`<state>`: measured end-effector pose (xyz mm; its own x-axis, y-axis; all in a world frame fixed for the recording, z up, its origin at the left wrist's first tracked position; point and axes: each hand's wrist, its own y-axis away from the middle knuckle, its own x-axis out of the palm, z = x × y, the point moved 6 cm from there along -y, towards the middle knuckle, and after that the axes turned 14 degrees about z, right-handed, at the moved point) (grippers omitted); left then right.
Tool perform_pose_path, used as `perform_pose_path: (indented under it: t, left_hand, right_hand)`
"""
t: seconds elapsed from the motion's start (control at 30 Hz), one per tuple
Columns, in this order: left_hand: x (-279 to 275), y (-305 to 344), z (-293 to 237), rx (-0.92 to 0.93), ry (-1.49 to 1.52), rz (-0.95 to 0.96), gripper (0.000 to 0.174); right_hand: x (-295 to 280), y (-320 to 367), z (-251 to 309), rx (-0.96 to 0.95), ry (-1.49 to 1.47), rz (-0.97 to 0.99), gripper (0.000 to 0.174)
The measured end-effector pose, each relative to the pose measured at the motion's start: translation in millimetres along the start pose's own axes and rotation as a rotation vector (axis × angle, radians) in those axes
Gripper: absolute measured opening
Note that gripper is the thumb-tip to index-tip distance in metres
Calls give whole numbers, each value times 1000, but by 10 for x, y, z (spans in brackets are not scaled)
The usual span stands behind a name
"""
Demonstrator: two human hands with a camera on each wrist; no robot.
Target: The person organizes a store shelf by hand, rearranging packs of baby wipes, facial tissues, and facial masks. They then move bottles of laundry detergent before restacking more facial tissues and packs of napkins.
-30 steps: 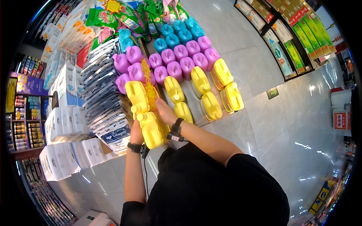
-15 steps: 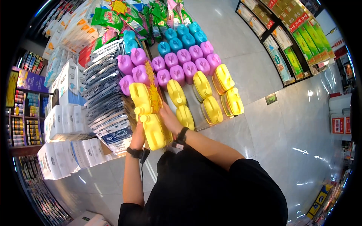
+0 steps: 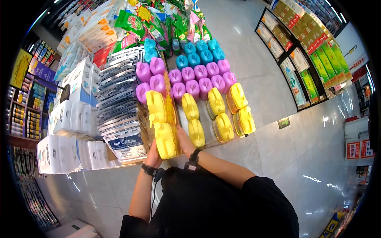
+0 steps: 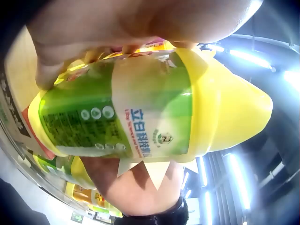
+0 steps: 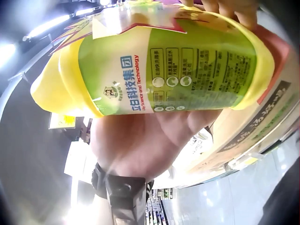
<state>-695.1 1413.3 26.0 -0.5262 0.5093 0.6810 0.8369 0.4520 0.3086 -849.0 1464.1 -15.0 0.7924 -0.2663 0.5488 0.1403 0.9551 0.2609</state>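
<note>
A yellow-capped detergent bottle with a green label stands upright between my two hands at the near edge of the display. My left hand grips its left side, its fingers wrapping the label in the left wrist view. From the right side my right hand holds the same bottle, and its fingertips curl over the bottle's edge in the right wrist view. Directly behind stands another yellow bottle. A yellow jagged-edged price sign runs along the bottles' right side, partly overlapping the held bottle.
More yellow bottles stand to the right, with purple bottles and blue bottles behind. On the left are stacked silver packs and white boxes. A stocked shelf stands across the tiled floor.
The head view has shifted, so the display sits lower and farther right. Both hands have moved the held bottle forward, closer in line with the other bottles.
</note>
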Motion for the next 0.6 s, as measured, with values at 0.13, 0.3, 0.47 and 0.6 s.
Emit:
perform_pose_path:
  t: [0.13, 0.3, 0.47, 0.6]
  left_hand:
    - [94, -28, 113, -11, -20, -71, 55]
    - [15, 53, 312, -66, 68, -97, 49]
    - [-42, 105, 424, -10, 28, -128, 43]
    - [32, 291, 454, -65, -36, -170, 51]
  right_hand:
    - [4, 64, -51, 20, -9, 0, 62]
    - [-60, 32, -292, -56, -119, 86, 62]
    - [-189, 113, -427, -68, 40, 114, 64]
    - [57, 546, 253, 84, -14, 152, 64]
